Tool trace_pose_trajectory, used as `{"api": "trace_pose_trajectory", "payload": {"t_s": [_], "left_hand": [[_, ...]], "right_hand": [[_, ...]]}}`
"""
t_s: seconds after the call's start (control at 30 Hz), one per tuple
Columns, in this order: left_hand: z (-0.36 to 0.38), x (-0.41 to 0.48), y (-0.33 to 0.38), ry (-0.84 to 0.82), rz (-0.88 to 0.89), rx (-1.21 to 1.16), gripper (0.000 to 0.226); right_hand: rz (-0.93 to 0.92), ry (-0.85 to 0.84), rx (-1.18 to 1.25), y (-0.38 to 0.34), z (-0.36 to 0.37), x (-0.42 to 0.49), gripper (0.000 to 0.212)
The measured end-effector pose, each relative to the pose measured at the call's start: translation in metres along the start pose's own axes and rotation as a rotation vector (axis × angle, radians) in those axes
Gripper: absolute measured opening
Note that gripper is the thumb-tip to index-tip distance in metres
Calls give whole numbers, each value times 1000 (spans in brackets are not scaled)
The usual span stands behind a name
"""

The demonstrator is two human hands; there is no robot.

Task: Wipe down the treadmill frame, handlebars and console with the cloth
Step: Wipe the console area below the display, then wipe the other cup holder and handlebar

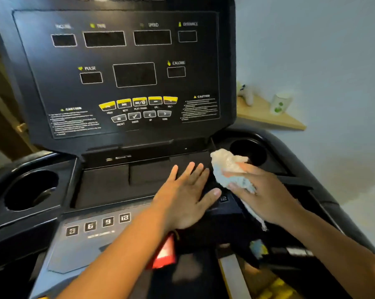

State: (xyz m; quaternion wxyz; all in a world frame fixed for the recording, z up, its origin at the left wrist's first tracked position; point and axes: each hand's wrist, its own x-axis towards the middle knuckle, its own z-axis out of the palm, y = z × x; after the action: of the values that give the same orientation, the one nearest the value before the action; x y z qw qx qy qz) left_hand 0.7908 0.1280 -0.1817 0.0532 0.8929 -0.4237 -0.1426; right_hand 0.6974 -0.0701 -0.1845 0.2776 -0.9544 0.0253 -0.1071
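Now the right hand (266, 195), closed round the bunched cloth (229, 169), works the console (121, 67) tray while the left hand (186, 197) lies flat and empty beside it; the cup holder (247, 152) just beyond looks due next.

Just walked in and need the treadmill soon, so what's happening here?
A person is wiping the treadmill console. The right hand grips a bunched whitish cloth beside the right cup holder. The left hand lies flat and open on the tray below the screen. The displays are dark.
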Motion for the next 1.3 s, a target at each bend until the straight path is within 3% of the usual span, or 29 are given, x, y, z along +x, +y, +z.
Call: {"api": "trace_pose_trajectory", "payload": {"t_s": [0.17,0.33,0.4,0.5,0.6,0.7,0.77,0.9,1.0,1.13,1.2,1.3], "left_hand": [[1,23,20,-3,-75,-16,81],[1,22,20,70,-87,-115,69],[2,22,20,83,-114,-130,75],[0,22,21,93,-148,-153,84],[0,22,22,129,-152,-144,85],[3,22,21,149,-151,-133,83],[4,23,21,154,-138,-133,73],[6,22,23,139,-108,-87,66],[4,32,32,142,-63,-50,74],[6,46,42,163,-15,-59,86],[7,47,39,172,-19,-58,86],[8,47,38,162,-17,-86,78]], "right_hand": [[13,10,-12,17,10,41,36],[-186,2,55,17,19,34,43],[-203,-34,62,28,4,19,39],[-79,-92,-52,70,-16,9,43],[44,-35,-76,94,-27,5,48],[-39,22,-47,55,-6,7,38],[-92,49,-16,30,14,10,44],[-121,-24,117,48,11,5,43],[-6,-25,117,80,-18,-3,32],[254,202,7,100,-33,-7,29],[160,188,-97,78,-17,-3,37],[-36,170,4,39,14,2,38]]}}
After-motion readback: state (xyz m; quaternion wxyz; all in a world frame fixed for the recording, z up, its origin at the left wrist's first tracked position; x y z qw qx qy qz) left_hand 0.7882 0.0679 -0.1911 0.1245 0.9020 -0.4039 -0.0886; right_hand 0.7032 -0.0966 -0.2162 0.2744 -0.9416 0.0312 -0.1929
